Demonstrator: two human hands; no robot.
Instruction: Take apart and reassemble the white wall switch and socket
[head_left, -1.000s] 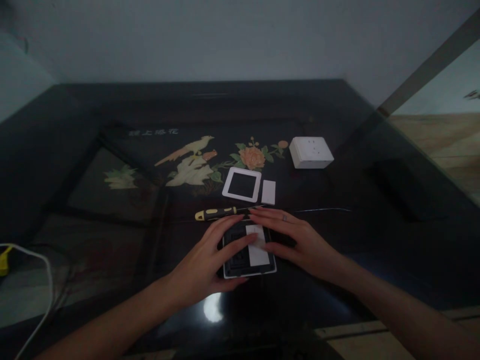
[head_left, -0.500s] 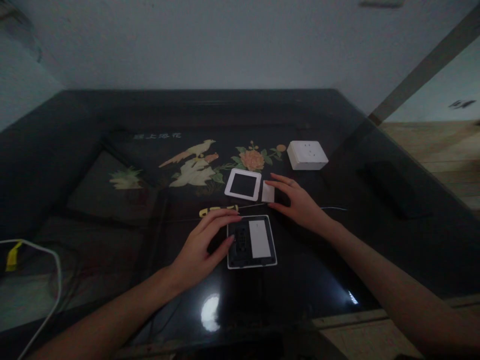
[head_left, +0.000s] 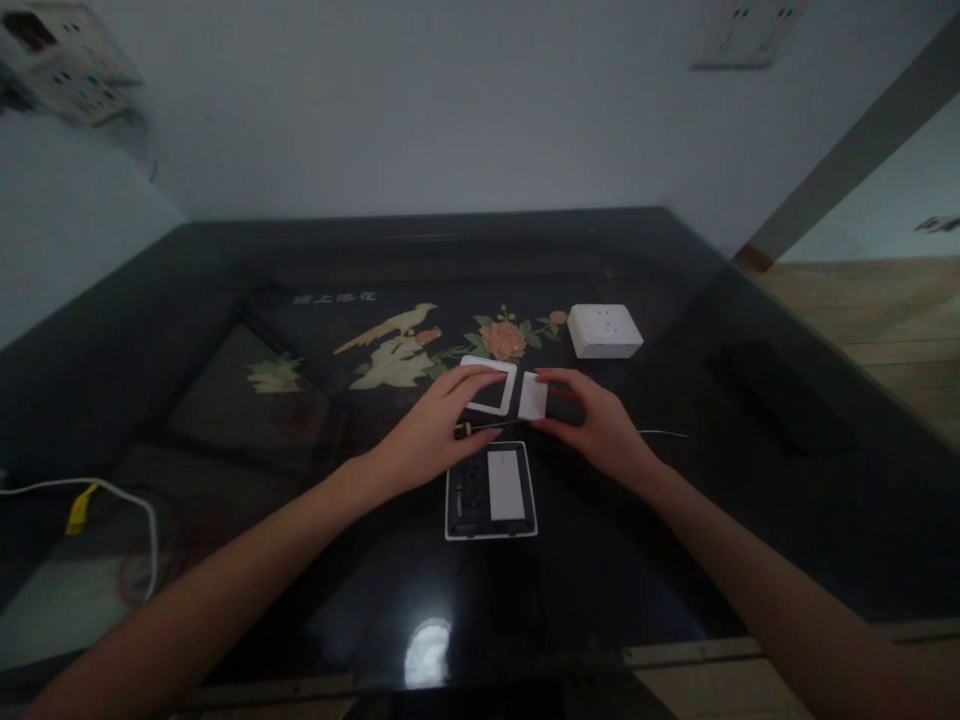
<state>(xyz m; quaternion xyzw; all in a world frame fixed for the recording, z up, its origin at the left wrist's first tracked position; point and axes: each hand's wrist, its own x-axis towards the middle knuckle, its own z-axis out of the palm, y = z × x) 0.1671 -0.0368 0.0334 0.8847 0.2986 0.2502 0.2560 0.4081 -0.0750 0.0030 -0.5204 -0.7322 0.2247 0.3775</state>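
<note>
My right hand (head_left: 596,425) pinches a small white rectangular switch plate (head_left: 533,397) by its edges, tilted up slightly. My left hand (head_left: 442,420) reaches in from the left with thumb and fingers apart, holding nothing. Its fingers cover part of a square white cover frame (head_left: 491,408). Beneath that hand lies a screwdriver; its handle end (head_left: 463,431) and thin shaft show, the rest is hidden. Nearer to me rests a wall switch panel (head_left: 454,505), dark inside with a white rim, and one white rectangular plate (head_left: 506,485) fitted in its right half.
A white socket box (head_left: 604,332) with holes stands at the back right of the glossy dark table (head_left: 600,580). On the left runs a white cable (head_left: 150,530) with a yellow tag (head_left: 79,508). Wall sockets (head_left: 750,30) are at the top.
My left hand has left the switch panel and moved up over the screwdriver and frame. The white plate in my right hand is now turned and slightly raised. The view has tilted upward.
</note>
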